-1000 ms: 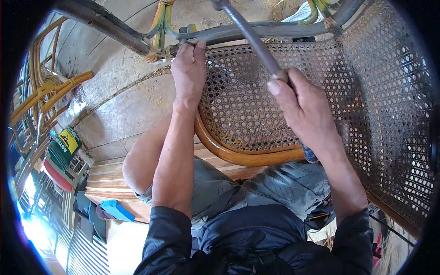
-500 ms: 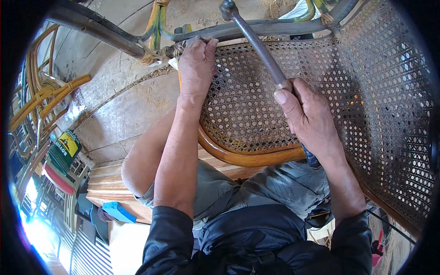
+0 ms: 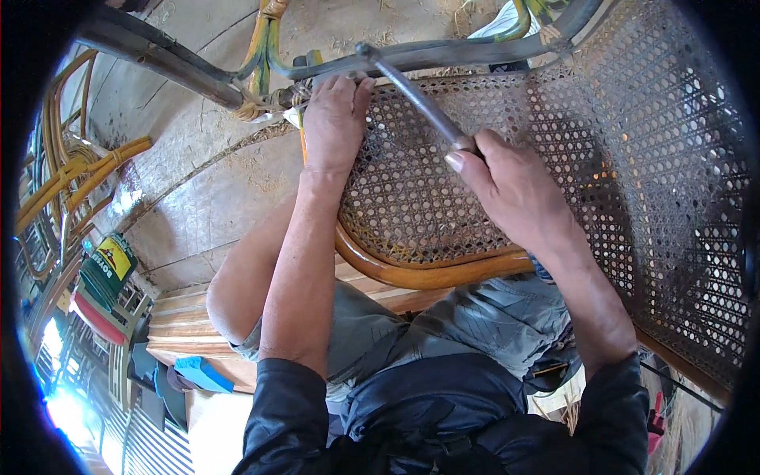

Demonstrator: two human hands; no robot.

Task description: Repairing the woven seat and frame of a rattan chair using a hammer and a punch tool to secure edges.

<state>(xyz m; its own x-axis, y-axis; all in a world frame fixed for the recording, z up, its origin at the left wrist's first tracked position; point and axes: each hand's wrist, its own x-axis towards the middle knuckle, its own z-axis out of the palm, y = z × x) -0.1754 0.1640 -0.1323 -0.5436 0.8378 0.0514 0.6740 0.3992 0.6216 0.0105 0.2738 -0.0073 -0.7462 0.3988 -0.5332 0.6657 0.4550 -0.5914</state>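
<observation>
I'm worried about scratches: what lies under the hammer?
Beneath the hammer, the woven seat and dark rail show. The spots it and the right hand cover cannot be seen.

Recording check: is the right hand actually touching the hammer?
Touching. The head view shows the right hand closed around the hammer, its shaft running into the grip.

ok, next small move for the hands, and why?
Probably a short, controlled tap with the hammer, kept clear of the left hand: the right hand grips the hammer, its head appears close to the left hand, and that hand is by the far left corner of the woven cane seat. What it may hold is hidden.
</observation>
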